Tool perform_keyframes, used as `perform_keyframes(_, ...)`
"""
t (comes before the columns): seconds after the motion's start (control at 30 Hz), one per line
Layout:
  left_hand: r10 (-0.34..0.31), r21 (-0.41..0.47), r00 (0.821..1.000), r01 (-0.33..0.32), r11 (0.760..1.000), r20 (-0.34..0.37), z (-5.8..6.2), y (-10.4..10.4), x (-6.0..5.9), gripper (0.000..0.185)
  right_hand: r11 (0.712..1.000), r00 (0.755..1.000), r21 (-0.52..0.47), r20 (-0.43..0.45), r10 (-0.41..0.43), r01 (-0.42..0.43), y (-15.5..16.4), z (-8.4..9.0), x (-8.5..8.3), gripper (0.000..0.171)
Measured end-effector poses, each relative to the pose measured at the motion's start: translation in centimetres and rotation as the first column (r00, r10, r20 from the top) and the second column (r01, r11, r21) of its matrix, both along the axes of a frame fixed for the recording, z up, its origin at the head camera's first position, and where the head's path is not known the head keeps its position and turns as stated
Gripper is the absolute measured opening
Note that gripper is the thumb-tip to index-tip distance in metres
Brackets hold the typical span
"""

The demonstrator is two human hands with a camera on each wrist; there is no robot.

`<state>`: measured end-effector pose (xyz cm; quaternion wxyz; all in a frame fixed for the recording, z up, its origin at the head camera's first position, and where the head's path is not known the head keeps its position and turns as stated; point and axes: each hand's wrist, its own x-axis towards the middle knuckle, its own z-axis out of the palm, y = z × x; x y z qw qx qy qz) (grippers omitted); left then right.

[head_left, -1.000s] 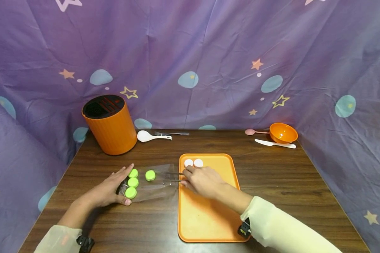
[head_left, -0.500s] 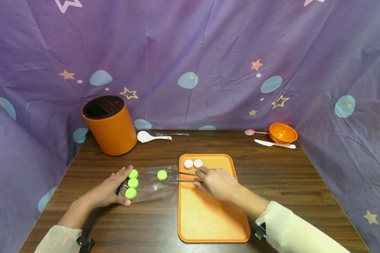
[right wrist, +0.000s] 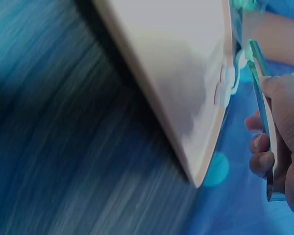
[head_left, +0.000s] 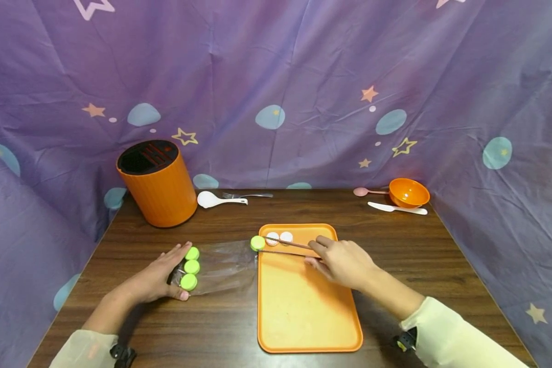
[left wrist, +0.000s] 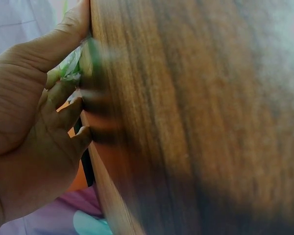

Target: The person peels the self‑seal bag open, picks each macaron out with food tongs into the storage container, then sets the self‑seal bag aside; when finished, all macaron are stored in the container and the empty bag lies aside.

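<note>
- The right hand (head_left: pixel 345 261) grips a pair of tongs (head_left: pixel 285 247), fingers curled round the handles, with a green cap (head_left: pixel 257 243) pinched at the tips.
- That cap sits at the orange tray's (head_left: pixel 303 312) 11 o'clock corner, beside 2 white caps (head_left: pixel 279 237) lying along the tray's far edge.
- The left hand (head_left: pixel 158 278) lies flat, fingers straight, pressing down the clear plastic bag (head_left: pixel 225 266), likely to steady it.
- 3 green caps (head_left: pixel 191 267) sit in a row at the bag's 9 o'clock end, against the fingers.
- Both wrist views are blurred; the right one is tinted blue, so colours there are unreliable.
- Whether the pinched cap touches the tray rim is unclear.
</note>
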<state>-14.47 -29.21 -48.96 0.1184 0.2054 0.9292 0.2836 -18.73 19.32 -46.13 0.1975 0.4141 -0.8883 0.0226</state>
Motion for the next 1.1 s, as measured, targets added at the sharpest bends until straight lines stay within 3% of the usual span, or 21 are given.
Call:
perform_keyframes(0.5, 0.000, 0.004, 1.000, 0.000, 1.000, 0.024, -0.1, 0.0, -0.1, 0.129, 0.994, 0.994, -0.038, -0.010, -0.105, 0.105, 6.3, -0.1, -0.5, 0.028)
perform_keyframes(0.83, 0.000, 0.016, 1.000, -0.001, 1.000, 0.031, -0.2, -0.1, -0.1, 0.130, 0.988, 0.988, -0.031, -0.007, -0.154, 0.153, 7.9, -1.1, -0.1, 0.031)
perform_keyframes(0.9, 0.000, 0.024, 1.000, 0.000, 1.000, 0.027, -0.6, -0.4, -0.2, 0.131, 0.988, 0.988, -0.027, -0.005, -0.155, 0.155, 8.1, -1.3, 0.0, 0.031)
perform_keyframes(1.07, 0.004, 0.053, 1.000, -0.005, 0.999, 0.002, -3.0, -1.7, -1.0, 0.135, 0.987, 0.987, -0.019, 0.000, -0.159, 0.158, 8.3, -2.0, 0.1, 0.032)
perform_keyframes(1.1, -0.001, 0.058, 1.000, 0.001, 0.998, -0.003, -2.9, -1.7, -1.0, 0.135, 0.987, 0.987, -0.020, 0.002, -0.159, 0.159, 8.3, -2.2, 0.1, 0.032)
